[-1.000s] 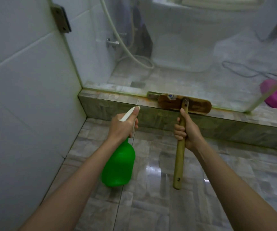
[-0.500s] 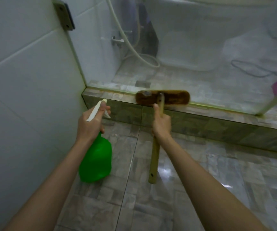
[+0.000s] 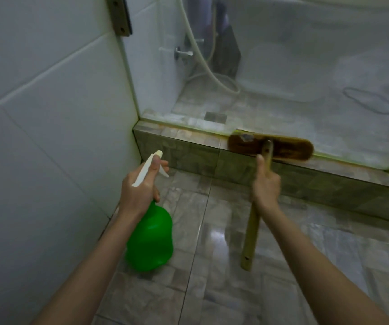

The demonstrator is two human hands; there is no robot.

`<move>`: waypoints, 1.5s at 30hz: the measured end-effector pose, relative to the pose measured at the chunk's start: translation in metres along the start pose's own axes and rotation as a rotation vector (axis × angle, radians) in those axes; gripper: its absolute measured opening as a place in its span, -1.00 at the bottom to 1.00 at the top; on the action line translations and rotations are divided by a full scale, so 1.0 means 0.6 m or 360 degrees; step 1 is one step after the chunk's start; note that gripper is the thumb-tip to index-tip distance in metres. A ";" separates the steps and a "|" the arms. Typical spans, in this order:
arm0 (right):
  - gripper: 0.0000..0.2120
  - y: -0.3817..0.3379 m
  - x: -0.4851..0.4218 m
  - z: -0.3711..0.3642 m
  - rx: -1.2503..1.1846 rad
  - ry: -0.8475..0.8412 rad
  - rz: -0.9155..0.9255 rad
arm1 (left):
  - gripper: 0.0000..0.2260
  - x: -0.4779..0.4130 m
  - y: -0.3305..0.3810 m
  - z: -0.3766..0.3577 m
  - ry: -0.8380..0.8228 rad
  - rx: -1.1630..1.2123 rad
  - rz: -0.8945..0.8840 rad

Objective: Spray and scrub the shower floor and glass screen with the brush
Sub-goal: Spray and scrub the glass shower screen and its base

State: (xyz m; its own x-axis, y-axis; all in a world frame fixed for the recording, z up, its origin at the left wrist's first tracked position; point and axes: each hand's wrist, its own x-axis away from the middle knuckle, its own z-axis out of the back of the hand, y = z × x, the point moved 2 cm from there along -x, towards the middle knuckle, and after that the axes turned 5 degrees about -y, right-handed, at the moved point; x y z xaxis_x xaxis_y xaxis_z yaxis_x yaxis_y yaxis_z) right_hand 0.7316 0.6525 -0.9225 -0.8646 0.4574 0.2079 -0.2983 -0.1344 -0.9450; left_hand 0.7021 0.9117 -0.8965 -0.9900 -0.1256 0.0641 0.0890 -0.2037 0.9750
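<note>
Brush [image 3: 271, 148] head sits on the tiled kerb [image 3: 184, 148] right at the foot of the glass screen [image 3: 294, 66], handle clamped in the right hand [image 3: 265, 186] w/ thumb up the shaft; the left hand [image 3: 139, 188] is curled round the neck of the green spray bottle [image 3: 150, 240], nozzle aimed twd the kerb. Best bet imo: keep bristles flat, short firm strokes along the grimy seam, spray just ahead of the head, not onto it
</note>
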 end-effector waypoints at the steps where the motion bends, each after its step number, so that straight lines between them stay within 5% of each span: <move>1: -0.53 0.006 0.000 0.012 -0.0035 0.0058 -0.0002 | -0.75 0.001 -0.005 0.006 -0.0001 -0.0018 0.0012; 4: -0.53 -0.007 0.003 -0.036 -0.0081 0.0062 -0.0017 | -0.74 0.003 -0.012 0.020 0.0049 -0.0030 0.0030; 10: -0.53 -0.049 0.026 -0.195 -0.0098 -0.0359 0.0050 | -0.76 -0.002 -0.016 0.043 0.0116 0.0024 0.0028; 18: -0.51 -0.018 0.011 -0.120 -0.0145 -0.0030 -0.0036 | -0.76 0.003 0.000 0.093 0.0216 0.0036 -0.0022; 25: -0.52 -0.094 0.060 -0.359 -0.0034 -0.0492 -0.0011 | -0.70 0.023 0.011 0.130 0.0282 0.0052 -0.0026; 32: -0.49 -0.050 0.028 -0.183 0.0079 -0.0222 0.0020 | -0.69 0.046 0.018 0.131 0.0283 0.0085 -0.0010; 39: -0.64 -0.186 0.029 -0.273 0.1056 -0.0797 0.0826 | -0.60 0.039 0.003 0.129 0.0274 0.0079 -0.0043; 45: -0.59 -0.208 0.007 -0.233 0.1356 -0.0838 0.0786 | -0.61 0.030 0.000 0.122 0.0274 0.0051 -0.0050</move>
State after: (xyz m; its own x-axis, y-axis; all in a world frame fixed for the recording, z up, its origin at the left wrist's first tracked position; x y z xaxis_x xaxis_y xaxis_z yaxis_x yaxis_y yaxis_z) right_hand 0.8217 0.7942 -0.8390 -0.9680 -0.2148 0.1294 0.1200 -0.8499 -0.5131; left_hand 0.6759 0.9808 -0.8800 -0.9587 -0.2845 -0.0010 0.0521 -0.1793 0.9824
